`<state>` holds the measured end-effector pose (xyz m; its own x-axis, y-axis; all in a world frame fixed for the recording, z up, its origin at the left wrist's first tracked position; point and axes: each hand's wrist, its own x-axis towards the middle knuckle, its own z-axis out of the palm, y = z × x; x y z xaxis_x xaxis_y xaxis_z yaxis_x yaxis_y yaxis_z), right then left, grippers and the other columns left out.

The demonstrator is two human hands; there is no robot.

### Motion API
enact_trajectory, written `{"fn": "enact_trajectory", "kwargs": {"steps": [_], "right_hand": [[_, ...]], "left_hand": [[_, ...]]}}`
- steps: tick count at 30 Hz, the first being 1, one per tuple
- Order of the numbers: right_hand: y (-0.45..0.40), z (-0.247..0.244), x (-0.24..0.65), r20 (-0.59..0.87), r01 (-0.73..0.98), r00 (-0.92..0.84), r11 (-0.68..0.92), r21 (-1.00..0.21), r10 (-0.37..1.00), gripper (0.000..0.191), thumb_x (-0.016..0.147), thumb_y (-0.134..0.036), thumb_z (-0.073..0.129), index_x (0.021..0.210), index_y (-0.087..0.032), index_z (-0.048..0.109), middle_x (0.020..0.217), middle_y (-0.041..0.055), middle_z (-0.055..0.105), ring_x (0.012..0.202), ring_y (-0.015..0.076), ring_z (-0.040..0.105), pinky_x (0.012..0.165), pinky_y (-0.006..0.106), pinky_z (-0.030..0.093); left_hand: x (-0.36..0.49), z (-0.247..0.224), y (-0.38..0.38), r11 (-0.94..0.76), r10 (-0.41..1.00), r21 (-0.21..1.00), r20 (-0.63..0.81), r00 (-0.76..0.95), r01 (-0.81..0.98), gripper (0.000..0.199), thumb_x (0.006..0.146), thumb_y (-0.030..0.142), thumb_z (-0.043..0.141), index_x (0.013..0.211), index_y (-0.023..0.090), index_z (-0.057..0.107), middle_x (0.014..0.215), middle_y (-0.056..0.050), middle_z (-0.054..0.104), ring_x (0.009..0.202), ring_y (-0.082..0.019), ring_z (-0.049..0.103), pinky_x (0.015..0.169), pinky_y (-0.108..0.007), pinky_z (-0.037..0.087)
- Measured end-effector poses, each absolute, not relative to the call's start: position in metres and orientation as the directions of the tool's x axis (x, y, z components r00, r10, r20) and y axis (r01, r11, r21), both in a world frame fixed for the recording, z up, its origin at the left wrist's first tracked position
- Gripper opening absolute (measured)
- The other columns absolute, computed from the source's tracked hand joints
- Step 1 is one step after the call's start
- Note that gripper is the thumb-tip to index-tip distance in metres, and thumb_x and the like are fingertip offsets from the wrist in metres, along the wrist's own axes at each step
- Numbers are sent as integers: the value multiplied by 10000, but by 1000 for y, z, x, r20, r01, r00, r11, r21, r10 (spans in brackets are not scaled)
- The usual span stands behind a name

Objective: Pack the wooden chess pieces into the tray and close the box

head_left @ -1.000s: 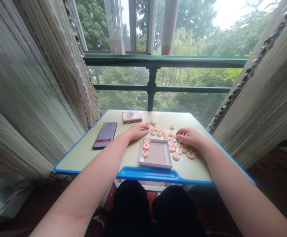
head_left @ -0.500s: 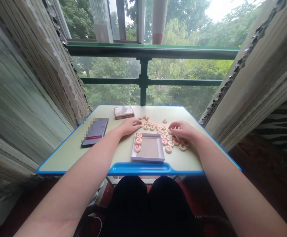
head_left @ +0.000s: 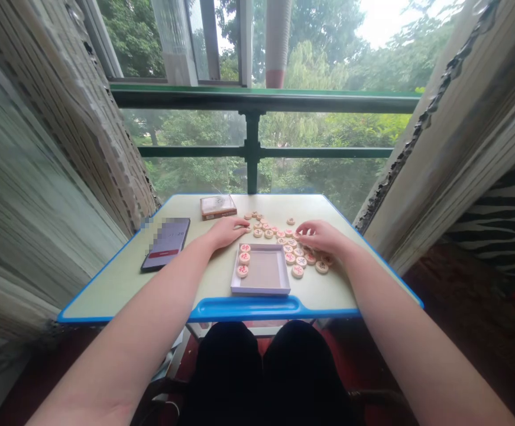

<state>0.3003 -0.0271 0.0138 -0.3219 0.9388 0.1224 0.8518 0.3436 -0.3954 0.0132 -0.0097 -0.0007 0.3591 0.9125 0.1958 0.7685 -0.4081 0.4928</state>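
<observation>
This looks like a home, at a window bay or enclosed balcony: 2 long curtains flank a green railing, leafy trees fill the view outside, and a small, blue-edged surface stands before it.

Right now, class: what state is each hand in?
Left hand: loosely bent beside a disc; grip cannot be told.
Right hand: curled at another disc; grip cannot be told.
</observation>
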Motion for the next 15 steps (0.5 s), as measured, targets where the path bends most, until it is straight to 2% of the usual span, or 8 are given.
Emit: {"fn": "enact_trajectory", "kwargs": {"steps": [4,10,15], "right_hand": [[-26,12,300,139,840,-343,370,-398,929,203,710,-268,559,856,-196,679,838,22,651,696,127,561,622,213,416],[-26,11,300,175,831,-344,386,-401,923,208,710,-346,584,837,-211,678,815,14,652,694,138,562,622,231,414],[-28,11,299,185,840,-318,367,-399,930,248,727,-397,580,830,-196,683,808,34,643,685,143,568,625,241,419]], "left_hand": [[14,-1,-9,-413,911,500,204,360,762,361,778,394,491,1062,236,649,1120,-13,643,1055,-220,565,939,-296,400],[14,-2,-9,-414,910,478,194,366,775,348,793,368,483,1070,236,646,1148,-12,629,1076,-209,556,952,-286,387],[15,-6,-8,-412,908,542,178,379,732,326,784,346,505,1045,231,660,1124,-7,642,1073,-200,561,937,-261,398]]}}
